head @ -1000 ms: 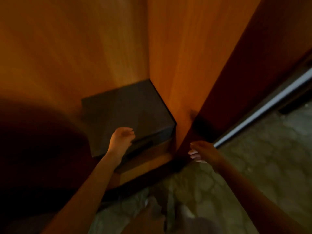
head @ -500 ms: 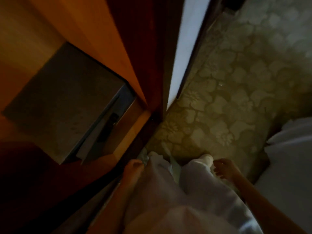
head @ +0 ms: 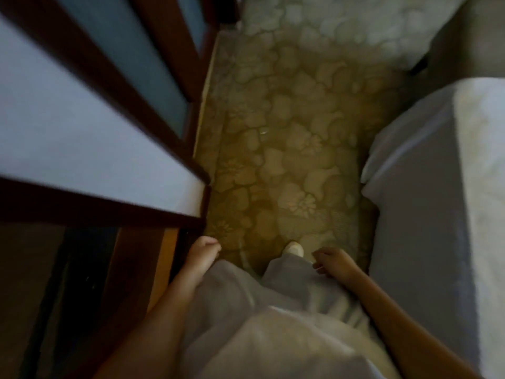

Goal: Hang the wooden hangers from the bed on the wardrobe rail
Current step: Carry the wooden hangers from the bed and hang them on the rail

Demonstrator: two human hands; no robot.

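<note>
No wooden hanger shows in this view, and the wardrobe rail is out of sight. My left hand (head: pixel 202 255) hangs low beside the wardrobe's open front, fingers loosely curled with nothing in them. My right hand (head: pixel 332 262) hangs by my right hip, fingers loosely curled and also holding nothing. The bed (head: pixel 437 203), covered in a white sheet, runs down the right side, its corner just ahead of my right hand. The dark wooden wardrobe door (head: pixel 90 143) with pale panels fills the left.
A strip of patterned yellowish floor (head: pixel 287 149) runs between the wardrobe and the bed. My pale trousers and one light shoe (head: pixel 293 248) show at the bottom centre. The wardrobe's dark interior (head: pixel 68 283) lies at the lower left. A grey piece of furniture (head: pixel 464 42) stands at the upper right.
The view has swung from the wardrobe's inside and its dark box to the floor and the bed. Both hands dropped from near the wardrobe to my sides.
</note>
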